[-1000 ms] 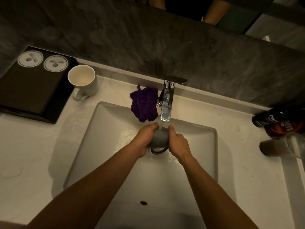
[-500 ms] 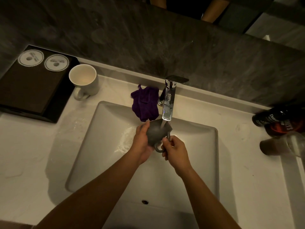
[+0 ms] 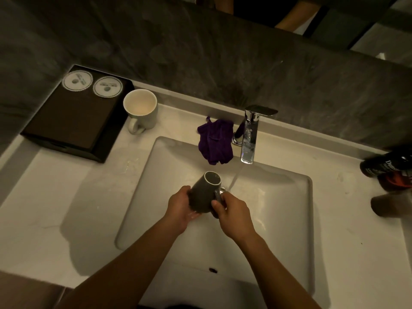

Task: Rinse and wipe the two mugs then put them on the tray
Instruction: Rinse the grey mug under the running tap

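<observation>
Over the sink (image 3: 296,219), my left hand (image 3: 180,208) cups the tilted grey mug (image 3: 204,192), fingers wrapped on it; my right hand (image 3: 234,210) pinches its handle beside the running water (image 3: 234,177).

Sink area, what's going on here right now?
A person holds a dark grey mug over the sink, left hand around its body and right hand at the handle, mouth tilted away. The tap is running just beside it. A white mug waits on the counter next to the black tray, and a purple cloth hangs over the sink's edge.
</observation>
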`<state>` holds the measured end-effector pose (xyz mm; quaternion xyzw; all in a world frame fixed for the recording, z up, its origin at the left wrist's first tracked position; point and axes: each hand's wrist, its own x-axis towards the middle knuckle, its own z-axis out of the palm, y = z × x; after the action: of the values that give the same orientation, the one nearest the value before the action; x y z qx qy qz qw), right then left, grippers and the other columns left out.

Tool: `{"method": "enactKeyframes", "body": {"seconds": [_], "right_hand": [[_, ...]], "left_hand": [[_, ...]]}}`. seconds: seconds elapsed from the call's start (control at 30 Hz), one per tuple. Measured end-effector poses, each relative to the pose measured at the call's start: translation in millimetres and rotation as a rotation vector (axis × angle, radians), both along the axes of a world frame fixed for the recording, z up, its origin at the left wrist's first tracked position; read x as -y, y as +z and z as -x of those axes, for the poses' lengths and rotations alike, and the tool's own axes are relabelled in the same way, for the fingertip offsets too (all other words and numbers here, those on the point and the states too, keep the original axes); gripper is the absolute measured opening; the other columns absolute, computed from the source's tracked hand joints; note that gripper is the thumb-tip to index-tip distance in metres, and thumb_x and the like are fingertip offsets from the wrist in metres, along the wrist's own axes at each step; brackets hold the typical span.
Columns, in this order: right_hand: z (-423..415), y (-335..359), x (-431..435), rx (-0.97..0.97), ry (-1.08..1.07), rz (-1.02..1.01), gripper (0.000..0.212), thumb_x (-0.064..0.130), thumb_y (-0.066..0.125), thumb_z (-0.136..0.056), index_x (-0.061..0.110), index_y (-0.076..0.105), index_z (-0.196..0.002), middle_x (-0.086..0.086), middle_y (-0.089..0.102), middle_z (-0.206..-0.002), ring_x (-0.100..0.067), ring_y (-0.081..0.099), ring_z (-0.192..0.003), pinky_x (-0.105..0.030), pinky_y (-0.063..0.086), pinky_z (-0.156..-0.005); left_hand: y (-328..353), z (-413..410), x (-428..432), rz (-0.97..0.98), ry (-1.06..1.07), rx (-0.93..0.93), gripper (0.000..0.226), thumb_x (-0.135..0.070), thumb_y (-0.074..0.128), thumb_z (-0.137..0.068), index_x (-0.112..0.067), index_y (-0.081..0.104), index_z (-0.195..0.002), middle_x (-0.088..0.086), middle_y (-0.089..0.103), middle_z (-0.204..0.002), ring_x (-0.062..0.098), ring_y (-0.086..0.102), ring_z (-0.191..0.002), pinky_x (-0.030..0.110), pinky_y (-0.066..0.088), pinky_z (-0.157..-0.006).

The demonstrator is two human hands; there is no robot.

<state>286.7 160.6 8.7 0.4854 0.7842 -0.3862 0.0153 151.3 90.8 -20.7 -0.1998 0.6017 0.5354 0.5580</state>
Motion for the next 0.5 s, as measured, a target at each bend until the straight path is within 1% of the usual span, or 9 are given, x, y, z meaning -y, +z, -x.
{"method": "enactKeyframes", "body": {"seconds": [0.07,0.1,0.17,0.2,0.23,0.3,0.4,0.47,0.5], "right_hand": [[5,2,2,-0.030,0.019,-0.024,0.015,0.033,0.058,-0.101,0.020,0.064,-0.105,-0.002,0.072,-0.099,-0.018,0.066,-0.087,-0.038,0.056,-0.082],[8,4,3,-0.048,0.028,-0.040,0.013,0.032,0.059,-0.101,0.021,0.064,-0.104,0.000,0.071,-0.098,-0.017,0.065,-0.086,-0.038,0.056,-0.081],[17,8,2,-0.080,0.051,-0.077,0.012,0.031,0.060,-0.100,0.022,0.065,-0.105,0.002,0.070,-0.098,-0.015,0.063,-0.086,-0.034,0.054,-0.080],[22,11,1,-0.092,0.058,-0.091,0.012,0.031,0.060,-0.100,0.022,0.066,-0.107,0.002,0.069,-0.098,-0.014,0.062,-0.086,-0.031,0.052,-0.080],[28,13,0,-0.102,0.060,-0.105,0.013,0.031,0.061,-0.100,0.022,0.066,-0.107,0.003,0.069,-0.098,-0.013,0.061,-0.085,-0.029,0.051,-0.078],[39,17,-3,-0.130,0.060,-0.131,0.013,0.032,0.061,-0.100,0.023,0.066,-0.107,0.005,0.067,-0.096,-0.011,0.060,-0.083,-0.028,0.049,-0.076],[58,21,-7,-0.180,0.049,-0.158,0.011,0.032,0.061,-0.100,0.024,0.064,-0.106,0.006,0.064,-0.093,-0.009,0.058,-0.081,-0.026,0.048,-0.073],[74,24,-9,-0.205,0.038,-0.182,0.012,0.032,0.061,-0.100,0.022,0.064,-0.105,0.006,0.062,-0.090,-0.009,0.057,-0.079,-0.027,0.047,-0.072],[83,26,-11,-0.218,0.032,-0.192,0.012,0.032,0.061,-0.100,0.021,0.064,-0.103,0.005,0.062,-0.089,-0.010,0.057,-0.079,-0.029,0.048,-0.071]], "left_hand": [[7,15,8,0.080,-0.207,-0.354,0.018,-0.027,0.049,-0.106,-0.016,0.063,-0.104,0.017,0.068,-0.123,0.032,0.065,-0.112,0.046,0.056,-0.092],[10,22,12,0.105,-0.312,-0.555,0.018,-0.026,0.049,-0.106,-0.017,0.064,-0.108,0.016,0.068,-0.126,0.030,0.064,-0.114,0.043,0.053,-0.096],[20,36,24,0.170,-0.499,-0.897,0.027,-0.028,0.052,-0.106,-0.017,0.065,-0.127,0.010,0.066,-0.134,0.026,0.063,-0.118,0.033,0.047,-0.097],[24,44,31,0.196,-0.548,-1.006,0.033,-0.030,0.055,-0.106,-0.016,0.062,-0.135,0.008,0.065,-0.136,0.024,0.063,-0.120,0.031,0.046,-0.096],[28,52,37,0.208,-0.568,-1.090,0.037,-0.031,0.057,-0.104,-0.016,0.060,-0.138,0.007,0.064,-0.137,0.023,0.062,-0.121,0.031,0.048,-0.097],[32,70,52,0.203,-0.586,-1.232,0.038,-0.031,0.060,-0.102,-0.015,0.061,-0.136,0.008,0.064,-0.135,0.024,0.059,-0.123,0.037,0.050,-0.102],[25,99,71,0.263,-0.651,-1.389,0.039,-0.032,0.064,-0.099,-0.012,0.063,-0.132,0.010,0.064,-0.136,0.028,0.054,-0.127,0.042,0.045,-0.107],[16,116,84,0.326,-0.712,-1.449,0.047,-0.034,0.065,-0.097,-0.010,0.059,-0.137,0.014,0.058,-0.146,0.032,0.049,-0.136,0.048,0.040,-0.113],[12,123,90,0.359,-0.749,-1.457,0.053,-0.036,0.064,-0.097,-0.010,0.055,-0.142,0.015,0.051,-0.154,0.034,0.043,-0.143,0.051,0.037,-0.116]]}}
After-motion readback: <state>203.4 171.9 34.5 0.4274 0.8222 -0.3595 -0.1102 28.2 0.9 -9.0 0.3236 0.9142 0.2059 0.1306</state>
